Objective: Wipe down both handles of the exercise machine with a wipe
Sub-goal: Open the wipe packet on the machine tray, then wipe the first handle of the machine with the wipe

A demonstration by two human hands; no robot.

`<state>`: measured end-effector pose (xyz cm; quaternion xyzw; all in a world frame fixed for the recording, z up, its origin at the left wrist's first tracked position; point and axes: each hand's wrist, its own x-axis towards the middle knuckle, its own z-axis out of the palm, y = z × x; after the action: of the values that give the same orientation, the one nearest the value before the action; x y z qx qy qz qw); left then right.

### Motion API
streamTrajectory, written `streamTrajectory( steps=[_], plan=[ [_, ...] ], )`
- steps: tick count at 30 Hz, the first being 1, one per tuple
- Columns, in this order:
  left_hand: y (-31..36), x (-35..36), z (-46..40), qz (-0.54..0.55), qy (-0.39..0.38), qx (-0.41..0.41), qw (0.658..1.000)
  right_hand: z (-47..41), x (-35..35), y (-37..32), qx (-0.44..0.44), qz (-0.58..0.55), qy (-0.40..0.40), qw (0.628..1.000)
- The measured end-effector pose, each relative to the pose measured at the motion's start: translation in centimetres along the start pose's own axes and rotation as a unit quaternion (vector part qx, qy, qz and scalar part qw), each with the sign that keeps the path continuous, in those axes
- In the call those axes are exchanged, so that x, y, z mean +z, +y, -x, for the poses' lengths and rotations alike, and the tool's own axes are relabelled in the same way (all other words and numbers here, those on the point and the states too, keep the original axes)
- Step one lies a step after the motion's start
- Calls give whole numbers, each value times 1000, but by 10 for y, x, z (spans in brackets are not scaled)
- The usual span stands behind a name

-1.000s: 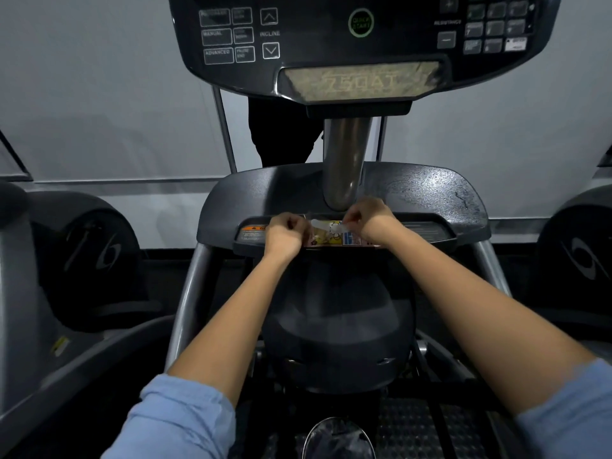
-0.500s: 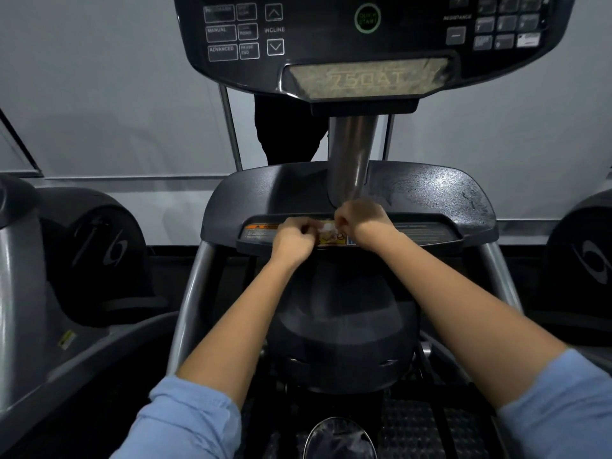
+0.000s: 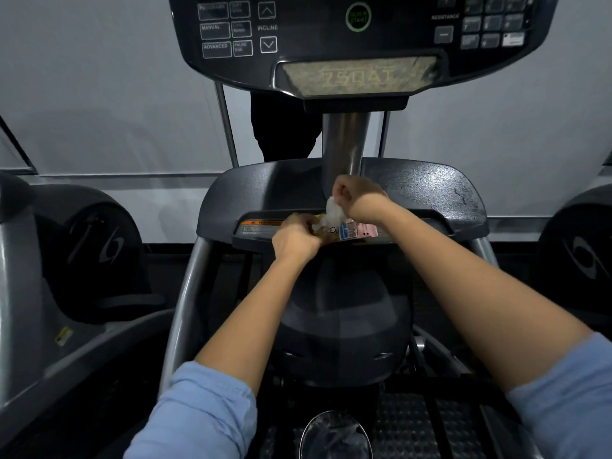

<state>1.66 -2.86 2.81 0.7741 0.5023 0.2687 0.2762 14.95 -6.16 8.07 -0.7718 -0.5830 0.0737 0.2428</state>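
wipe: white wipe (image 3: 332, 213) half out of the pack, its lower end in the opening; it sits mid-tray, below the console post.
right hand: my right hand (image 3: 356, 197) pinches the wipe's top end, fingers curled, raised above the pack.
left hand: my left hand (image 3: 294, 238) grips the wipe pack (image 3: 346, 231) at its left end, pinning it to the tray.
step: pulling one wipe free; handles not wiped yet, I judge.
how: I pull straight up and slow, hold the pack flat so it doesn't lift, watch a second sheet doesn't trail out.
surface: dark plastic tray (image 3: 430, 193), textured, scuffed and dusty on the right; warning label (image 3: 260, 226) at its front left.
machine: console (image 3: 357, 41) above with incline and resistance keys; steel side rail (image 3: 188, 293) runs down left.
room: grey wall behind, similar machines either side, rubber floor below.
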Motion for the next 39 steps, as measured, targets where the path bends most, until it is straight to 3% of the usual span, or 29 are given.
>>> streamTrajectory(
  steps=[6, 11, 17, 22, 25, 29, 33, 35, 39],
  plan=[
    [1, 1, 1, 2, -5, 10, 1000, 8, -7, 5, 4, -91, 37, 995],
    [2, 4, -4, -21, -6, 4, 1000, 21, -18, 5, -20, -245, 134, 960],
    [-12, 1, -7, 54, -56, 100, 992, 34, -34, 1, 12, -261, 108, 959],
    [4, -17, 17, 140, -17, 169, 975, 57, -40, -11, 24, -287, 51, 956],
    [34, -40, 53, 261, -74, 182, 945, 84, -47, -24, 29, -345, 32, 937],
    [51, -65, 99, 300, -107, 198, 927, 136, -62, -42, 48, -446, 64, 891],
    [50, -88, 153, 362, -194, 109, 905, 209, -75, -56, 76, -528, 76, 843],
    [50, -95, 185, 371, -260, 86, 887, 248, -78, -61, 81, -565, 87, 816],
    [49, -98, 251, 329, -316, 150, 877, 328, -79, -75, 76, -580, 99, 805]
  ],
)
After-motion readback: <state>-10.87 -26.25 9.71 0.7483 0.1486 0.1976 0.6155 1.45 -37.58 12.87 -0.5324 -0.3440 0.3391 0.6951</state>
